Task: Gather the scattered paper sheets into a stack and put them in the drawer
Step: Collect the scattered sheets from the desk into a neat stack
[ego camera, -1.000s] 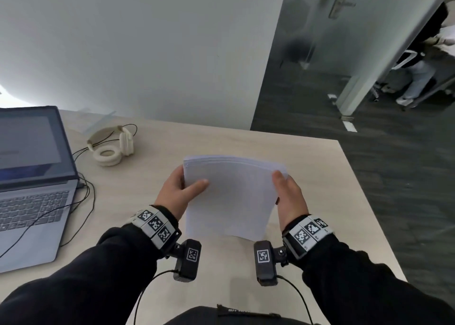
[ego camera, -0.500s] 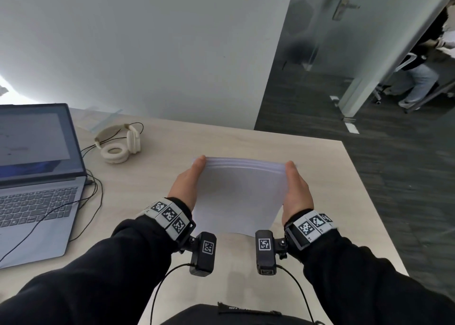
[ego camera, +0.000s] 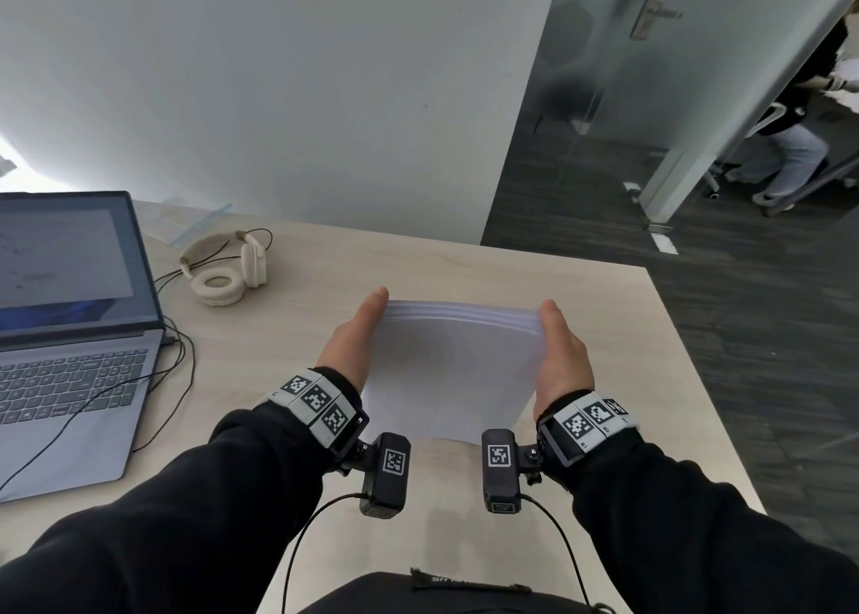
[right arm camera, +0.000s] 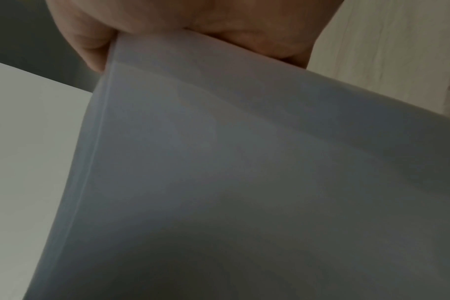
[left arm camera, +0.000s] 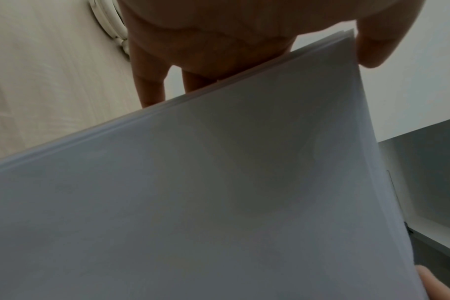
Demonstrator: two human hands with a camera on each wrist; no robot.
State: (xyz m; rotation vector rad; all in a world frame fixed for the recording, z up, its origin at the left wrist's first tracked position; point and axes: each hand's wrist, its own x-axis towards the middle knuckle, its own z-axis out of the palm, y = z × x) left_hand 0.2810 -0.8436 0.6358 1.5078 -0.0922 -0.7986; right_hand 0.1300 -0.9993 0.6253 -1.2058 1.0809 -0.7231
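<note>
A stack of white paper sheets (ego camera: 455,367) stands on its lower edge on the light wooden desk (ego camera: 604,316), bowed slightly toward me. My left hand (ego camera: 353,339) presses flat against its left edge and my right hand (ego camera: 562,353) against its right edge, thumbs straight along the sides. The left wrist view shows the palm (left arm camera: 219,40) on the paper's edge (left arm camera: 219,203), with fingers reaching behind the sheets. In the right wrist view the right palm (right arm camera: 193,14) meets the paper (right arm camera: 244,182). No drawer is in view.
An open laptop (ego camera: 69,334) sits at the left with cables (ego camera: 172,357) trailing beside it. Cream headphones (ego camera: 223,269) lie behind it. The desk's right edge drops to dark carpet (ego camera: 697,334). A seated person (ego camera: 799,148) is far off beyond a glass door.
My thumbs have come off the front of the sheets and both hands have turned to press flat on the side edges. The stack has risen more upright and squarer.
</note>
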